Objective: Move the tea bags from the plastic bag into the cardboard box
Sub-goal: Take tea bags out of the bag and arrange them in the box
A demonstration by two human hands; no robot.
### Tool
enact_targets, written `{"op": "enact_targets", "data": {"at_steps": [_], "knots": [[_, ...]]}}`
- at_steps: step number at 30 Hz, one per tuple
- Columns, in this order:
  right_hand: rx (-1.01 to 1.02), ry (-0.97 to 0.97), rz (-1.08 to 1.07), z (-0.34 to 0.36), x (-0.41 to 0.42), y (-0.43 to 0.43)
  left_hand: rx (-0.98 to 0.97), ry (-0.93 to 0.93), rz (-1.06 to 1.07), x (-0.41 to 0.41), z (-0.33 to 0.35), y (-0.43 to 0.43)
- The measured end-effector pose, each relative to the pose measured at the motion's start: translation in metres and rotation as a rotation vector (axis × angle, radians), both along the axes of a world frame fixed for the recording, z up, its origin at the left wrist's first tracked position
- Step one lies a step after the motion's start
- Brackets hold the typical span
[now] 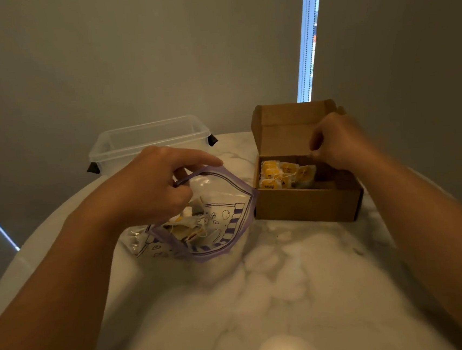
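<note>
A clear plastic bag with a purple zip rim and purple drawings lies open on the white marble table. Several tea bags lie inside it. My left hand grips the bag's far rim and holds its mouth open. To the right stands an open brown cardboard box with its lid up. Several yellow-tagged tea bags lie in its left half. My right hand hovers over the box with curled fingers, fingertips pinched together; whether they pinch a string I cannot tell.
A clear plastic tub with black clips stands at the back left of the table. A grey blind hangs behind, with a bright window gap above the box. The table's curved edge runs along the left.
</note>
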State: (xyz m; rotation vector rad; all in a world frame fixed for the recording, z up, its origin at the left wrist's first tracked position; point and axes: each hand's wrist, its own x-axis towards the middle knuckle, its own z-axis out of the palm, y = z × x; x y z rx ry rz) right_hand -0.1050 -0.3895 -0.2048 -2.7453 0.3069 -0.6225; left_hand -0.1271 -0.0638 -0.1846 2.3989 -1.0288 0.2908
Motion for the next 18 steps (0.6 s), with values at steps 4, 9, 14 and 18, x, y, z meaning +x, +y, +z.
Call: {"op": "enact_targets", "data": {"at_steps": [4,9,14,18], "knots": [[0.164,-0.073,0.148,0.014,-0.042,0.021,0.010,0.010,0.008,0.000,-0.001,0.001],[0.615,0.004,0.568,0.027,-0.091,0.069,0.023,0.007,0.016,0.000,-0.001,0.001],[0.275,0.112,0.765,-0.002,-0.084,0.118,0.034,0.016,0.020,0.001,-0.002,0.001],[-0.071,0.112,0.796,-0.022,-0.067,0.147,0.030,0.010,0.017,0.002,-0.003,0.001]]}}
